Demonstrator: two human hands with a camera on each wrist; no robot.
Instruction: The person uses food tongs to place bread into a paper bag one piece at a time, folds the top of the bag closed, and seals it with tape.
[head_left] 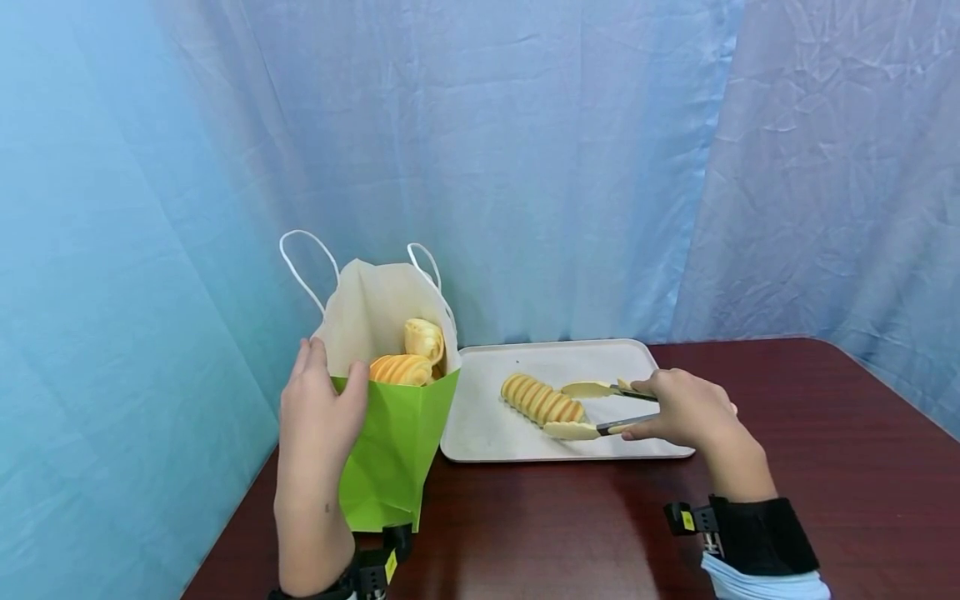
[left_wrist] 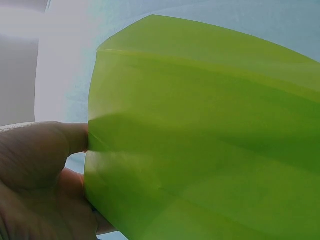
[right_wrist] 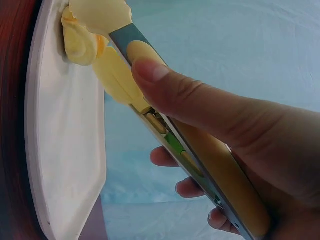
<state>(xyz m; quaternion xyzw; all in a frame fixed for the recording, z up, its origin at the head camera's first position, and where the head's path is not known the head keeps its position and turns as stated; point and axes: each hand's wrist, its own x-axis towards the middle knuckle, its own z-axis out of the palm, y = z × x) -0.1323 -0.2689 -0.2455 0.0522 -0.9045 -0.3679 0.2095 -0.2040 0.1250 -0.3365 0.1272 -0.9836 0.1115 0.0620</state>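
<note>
A green paper bag (head_left: 386, 454) with a pale inside and white cord handles stands upright on the left. My left hand (head_left: 318, 417) holds its left side near the rim, and the left wrist view shows the thumb (left_wrist: 77, 137) against the bag's edge. Inside the bag are a striped bread roll (head_left: 401, 369) and a paler roll (head_left: 423, 340) behind it. My right hand (head_left: 682, 407) grips tongs (head_left: 626, 425) with cream-coloured tips, spread apart. Those tips stand around the right end of another striped bread roll (head_left: 536, 398), which lies on the white tray (head_left: 480, 437).
The dark red-brown table (head_left: 540, 525) carries the bag and tray, which sit side by side. Pale blue curtain (head_left: 540, 167) hangs behind the table and along the left side. The tray has a low raised rim.
</note>
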